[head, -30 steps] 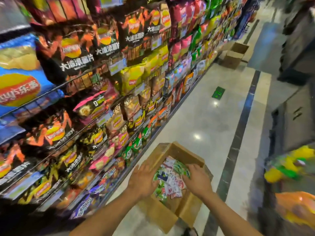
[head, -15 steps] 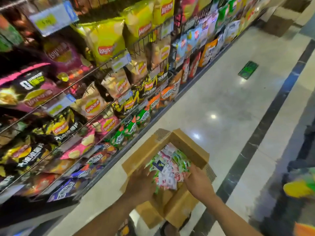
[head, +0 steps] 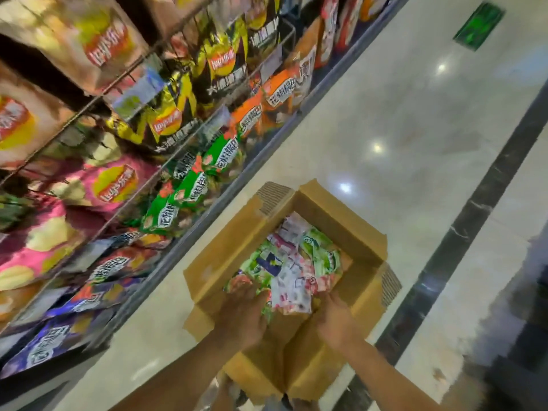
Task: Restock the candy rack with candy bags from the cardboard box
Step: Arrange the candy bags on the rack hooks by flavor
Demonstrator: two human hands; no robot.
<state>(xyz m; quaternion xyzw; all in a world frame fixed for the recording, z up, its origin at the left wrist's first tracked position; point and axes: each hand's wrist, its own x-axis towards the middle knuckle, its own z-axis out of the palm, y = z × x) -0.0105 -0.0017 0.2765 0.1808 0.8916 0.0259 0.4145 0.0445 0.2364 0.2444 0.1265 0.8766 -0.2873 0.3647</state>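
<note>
Shop aisle (stocked snack racks (head: 326, 77))

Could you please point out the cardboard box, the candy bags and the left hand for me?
cardboard box (head: 341, 216): head view, on its far wall.
candy bags (head: 293, 262): head view, middle of the pile.
left hand (head: 241, 314): head view, back of the hand.

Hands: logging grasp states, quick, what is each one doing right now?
Left hand: on the candy bags, fingertips hidden; cannot tell.
Right hand: against the candy bags, fingertips hidden; cannot tell.
</note>
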